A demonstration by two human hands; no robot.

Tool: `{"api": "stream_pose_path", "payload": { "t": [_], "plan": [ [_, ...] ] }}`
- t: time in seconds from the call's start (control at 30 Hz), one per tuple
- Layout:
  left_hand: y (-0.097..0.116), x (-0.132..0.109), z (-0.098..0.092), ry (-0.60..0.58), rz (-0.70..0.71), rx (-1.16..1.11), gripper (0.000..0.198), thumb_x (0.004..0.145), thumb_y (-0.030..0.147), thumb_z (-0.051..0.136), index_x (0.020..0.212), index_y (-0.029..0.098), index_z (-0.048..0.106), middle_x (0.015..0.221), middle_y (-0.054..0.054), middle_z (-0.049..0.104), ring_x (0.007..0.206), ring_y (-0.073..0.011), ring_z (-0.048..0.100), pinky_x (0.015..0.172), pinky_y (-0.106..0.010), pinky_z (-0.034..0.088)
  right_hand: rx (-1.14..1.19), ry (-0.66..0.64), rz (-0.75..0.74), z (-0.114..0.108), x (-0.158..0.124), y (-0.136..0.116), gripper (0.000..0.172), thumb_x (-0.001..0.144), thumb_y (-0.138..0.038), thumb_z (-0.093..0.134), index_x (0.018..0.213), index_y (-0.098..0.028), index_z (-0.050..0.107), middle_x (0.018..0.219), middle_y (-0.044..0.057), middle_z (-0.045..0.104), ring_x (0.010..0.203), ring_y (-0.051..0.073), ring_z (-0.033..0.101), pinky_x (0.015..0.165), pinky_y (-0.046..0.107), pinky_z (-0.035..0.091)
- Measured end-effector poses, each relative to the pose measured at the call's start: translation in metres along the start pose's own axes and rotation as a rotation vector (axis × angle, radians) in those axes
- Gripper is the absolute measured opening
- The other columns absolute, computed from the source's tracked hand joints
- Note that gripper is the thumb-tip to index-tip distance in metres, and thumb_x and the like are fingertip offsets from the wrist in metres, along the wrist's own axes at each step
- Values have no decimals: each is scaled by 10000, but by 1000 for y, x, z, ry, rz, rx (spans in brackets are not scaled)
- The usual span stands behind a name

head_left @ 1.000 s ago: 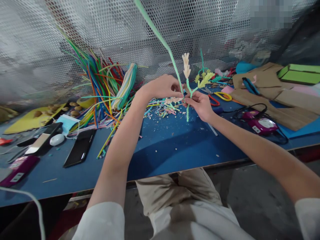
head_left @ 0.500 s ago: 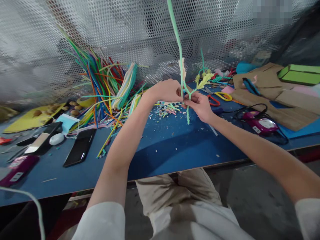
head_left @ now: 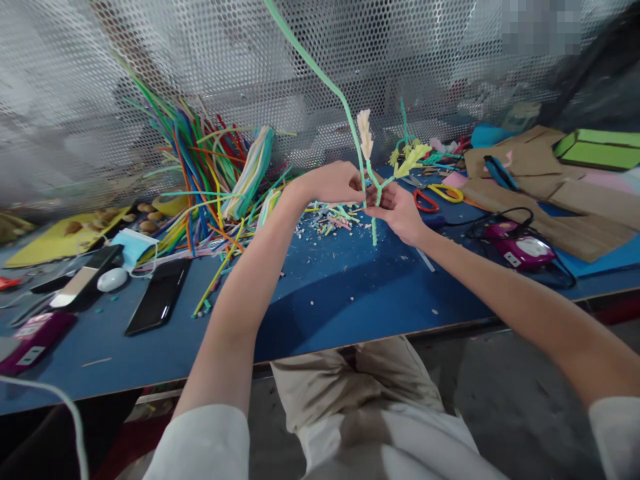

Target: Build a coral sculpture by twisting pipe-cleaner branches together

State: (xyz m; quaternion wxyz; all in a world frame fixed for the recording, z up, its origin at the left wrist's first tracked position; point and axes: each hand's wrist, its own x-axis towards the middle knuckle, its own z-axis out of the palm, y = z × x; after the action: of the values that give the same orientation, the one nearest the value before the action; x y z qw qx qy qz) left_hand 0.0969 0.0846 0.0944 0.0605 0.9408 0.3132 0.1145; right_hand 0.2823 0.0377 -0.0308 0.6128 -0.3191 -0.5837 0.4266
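Above the blue table, my left hand (head_left: pixel 343 183) pinches the lower end of a long mint-green pipe cleaner (head_left: pixel 320 72), which bends up and away to the left. My right hand (head_left: pixel 400 212) is closed on the twisted stem of a pipe-cleaner flower (head_left: pixel 379 190). That stem forks into two arms, one topped with a cream tuft (head_left: pixel 365 135) and the other with a yellow tuft (head_left: pixel 413 161). Its spiral lower end hangs below my right fingers. The two hands are close together, and the fingertips of my left hand are partly hidden.
Bundled pipe cleaners (head_left: pixel 200 180) stand at the left back, with cut scraps (head_left: pixel 335 219) beside them. Red and yellow scissors (head_left: pixel 445 193), cardboard (head_left: pixel 545 200) and a magenta device (head_left: pixel 520 245) with a black cable lie right. A phone (head_left: pixel 159 297) and mask (head_left: pixel 133 247) lie left. Perforated metal mesh (head_left: pixel 320 40) rises behind.
The long green pipe cleaner has swung left at its top and now bends partway up. The cream tuft has turned and shows more fully. My hands have barely shifted.
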Motion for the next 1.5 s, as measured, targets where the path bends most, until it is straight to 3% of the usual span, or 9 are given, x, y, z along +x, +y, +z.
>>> {"api": "stream_pose_path", "payload": {
  "t": [0.1, 0.4, 0.67, 0.77, 0.9, 1.03, 1.17, 1.33, 1.5],
  "plan": [
    [2, 0, -1, -105, -7, -11, 205, 771, 304, 633, 772, 152, 770, 600, -14, 522, 622, -155, 486, 645, -325, 394, -32, -7, -13, -1, 1, 0, 588, 622, -449, 981, 1066, -234, 661, 965, 44, 760, 971, 270, 752, 1042, 527, 606],
    [0, 2, -3, -93, 54, 58, 243, 820, 327, 631, 854, 151, 794, 700, -42, 655, 675, -164, 536, 676, -314, 401, -63, 11, -38, -2, -1, 0, 566, 625, -490, 985, 1008, -242, 652, 912, 35, 753, 924, 259, 754, 982, 503, 642],
    [5, 1, -6, -129, 104, 56, 283, 856, 366, 605, 767, 135, 744, 618, -18, 573, 602, -136, 469, 634, -310, 352, -27, 23, -46, -1, -2, 1, 502, 661, -555, 963, 963, -249, 703, 830, -2, 756, 726, 189, 731, 800, 406, 671],
    [7, 1, -6, -142, 110, 51, 308, 873, 400, 603, 786, 145, 751, 645, -24, 611, 606, -137, 494, 632, -304, 356, -20, 49, -36, 1, -3, -5, 479, 677, -575, 949, 933, -240, 722, 788, -6, 750, 679, 166, 716, 745, 361, 651],
    [12, 0, -4, -77, 46, 115, 307, 876, 443, 644, 806, 170, 766, 707, -57, 677, 714, -185, 601, 699, -305, 410, 0, 84, -51, 3, -3, -7, 454, 711, -607, 920, 873, -236, 715, 749, -3, 734, 649, 156, 700, 672, 331, 611],
    [18, 1, 2, -7, 42, 139, 199, 869, 348, 653, 795, 189, 748, 723, -67, 682, 746, -213, 633, 728, -321, 440, -37, 104, -47, 1, -2, -7, 476, 749, -676, 864, 828, -250, 666, 751, 10, 726, 672, 180, 711, 676, 360, 608],
    [23, 5, 8, -20, 96, 99, 173, 878, 203, 559, 882, 181, 731, 754, -59, 682, 749, -205, 628, 759, -324, 451, -83, 128, -12, -2, 0, -8, 504, 784, -732, 803, 835, -261, 629, 765, 21, 718, 724, 197, 728, 704, 376, 629],
    [24, 2, 16, -62, 116, 73, 215, 931, 171, 483, 960, 174, 696, 904, -84, 719, 784, -204, 620, 777, -334, 458, -53, 140, 36, -3, 0, -10, 537, 716, -732, 852, 759, -248, 625, 760, 32, 733, 673, 185, 709, 656, 354, 620],
    [20, -18, 36, 152, -22, 146, 261, 1021, 269, 472, 1134, 140, 668, 1023, -137, 727, 951, -267, 671, 859, -364, 476, -35, 129, 34, -1, -2, -14, 516, 694, -697, 886, 720, -233, 661, 746, 34, 758, 634, 178, 708, 629, 337, 603]
  ]
}}
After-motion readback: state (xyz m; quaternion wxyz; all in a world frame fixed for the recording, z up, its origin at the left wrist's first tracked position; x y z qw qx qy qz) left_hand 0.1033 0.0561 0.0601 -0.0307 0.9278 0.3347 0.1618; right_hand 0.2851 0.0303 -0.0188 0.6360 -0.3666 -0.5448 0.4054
